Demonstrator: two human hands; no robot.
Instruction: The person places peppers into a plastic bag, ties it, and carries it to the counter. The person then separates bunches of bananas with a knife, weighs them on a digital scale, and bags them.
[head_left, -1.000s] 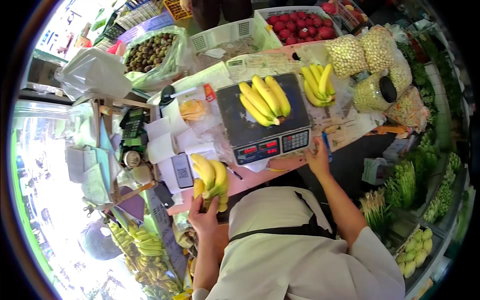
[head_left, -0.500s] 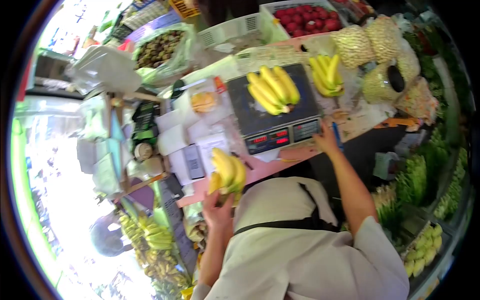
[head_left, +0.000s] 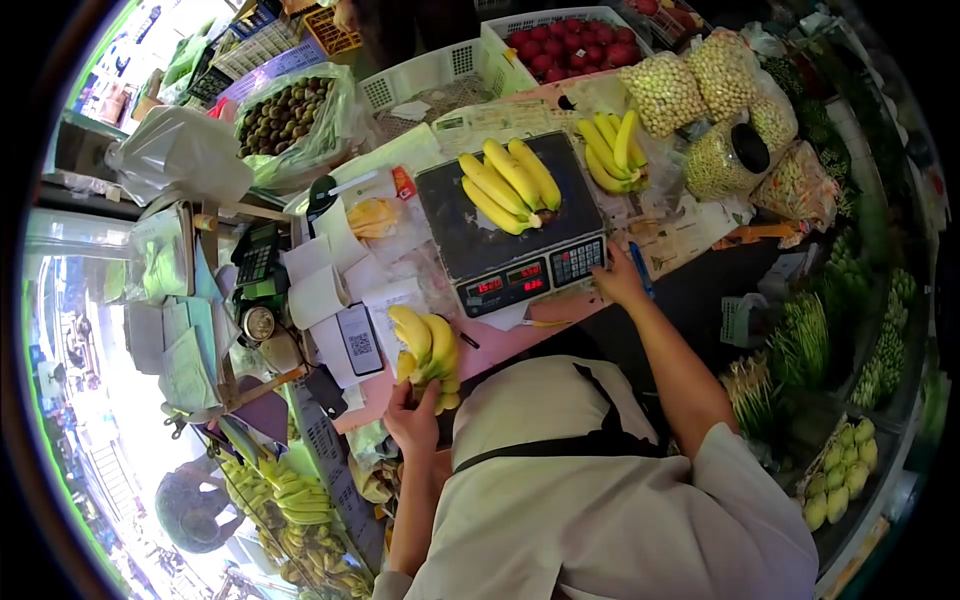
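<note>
My left hand (head_left: pixel 412 422) is closed around the stem end of a small bunch of bananas (head_left: pixel 428 345), held over the pink table edge near my body. My right hand (head_left: pixel 622 275) is at the right edge of the keypad of a digital scale (head_left: pixel 437 222), fingers extended and touching it, holding nothing. Lit red digits show on the scale's display. On its dark plate lies another bunch of bananas (head_left: pixel 508 185). A third bunch (head_left: pixel 612 152) rests on the table right of the scale. A slim blue object (head_left: pixel 641 270) is beside my right hand.
Papers and a QR code card (head_left: pixel 359 338) lie left of the scale. A bag of round brown produce (head_left: pixel 285 117) and a crate of red fruit (head_left: pixel 570 48) stand behind. Bags of pale produce (head_left: pixel 663 93) sit right. Hanging bananas (head_left: pixel 300 495) are at lower left.
The view has shifted, so the table's things appear farther left, and the picture is sharper. My left hand keeps its bananas, and my right hand stays at the keypad.
</note>
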